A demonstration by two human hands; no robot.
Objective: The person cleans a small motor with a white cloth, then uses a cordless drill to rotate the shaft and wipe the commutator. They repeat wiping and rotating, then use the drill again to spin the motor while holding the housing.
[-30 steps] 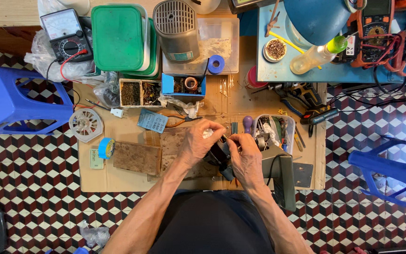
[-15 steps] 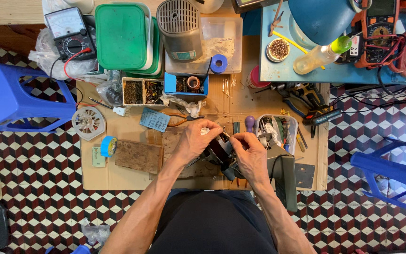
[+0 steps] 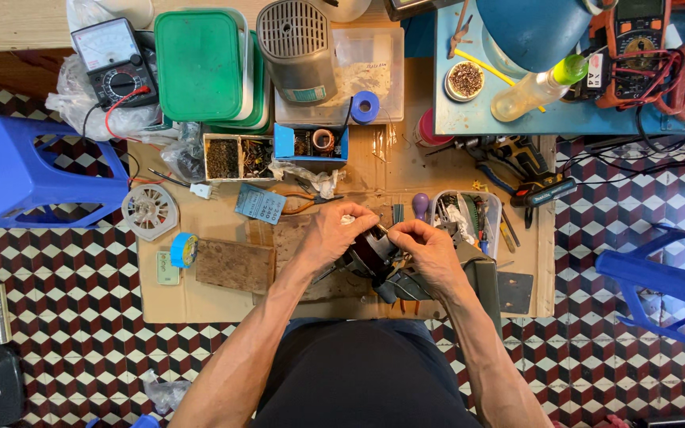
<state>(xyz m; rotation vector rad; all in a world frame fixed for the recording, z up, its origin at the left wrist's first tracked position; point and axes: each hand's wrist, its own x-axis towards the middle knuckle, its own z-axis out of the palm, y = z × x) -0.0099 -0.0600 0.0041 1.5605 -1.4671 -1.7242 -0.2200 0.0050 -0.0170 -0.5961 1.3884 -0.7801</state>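
My left hand (image 3: 336, 232) and my right hand (image 3: 426, 247) meet over a dark round motor part (image 3: 372, 255) on a wooden board (image 3: 231, 265) laid on cardboard. The left hand grips the part's upper left side and pinches something small and white. The right hand's fingers close on the part's right side. Much of the part is hidden under both hands.
A roll of blue tape (image 3: 183, 250) and a round fan-like wheel (image 3: 149, 211) lie to the left. A clear tool tray (image 3: 467, 214) sits right of the hands. Green-lidded boxes (image 3: 200, 63), a grey motor housing (image 3: 296, 47), a multimeter (image 3: 114, 63) and blue plastic stools (image 3: 17, 170) surround the cardboard.
Both hands have shifted slightly on the motor part, fingers working closer together over its top. The view has tilted a little.
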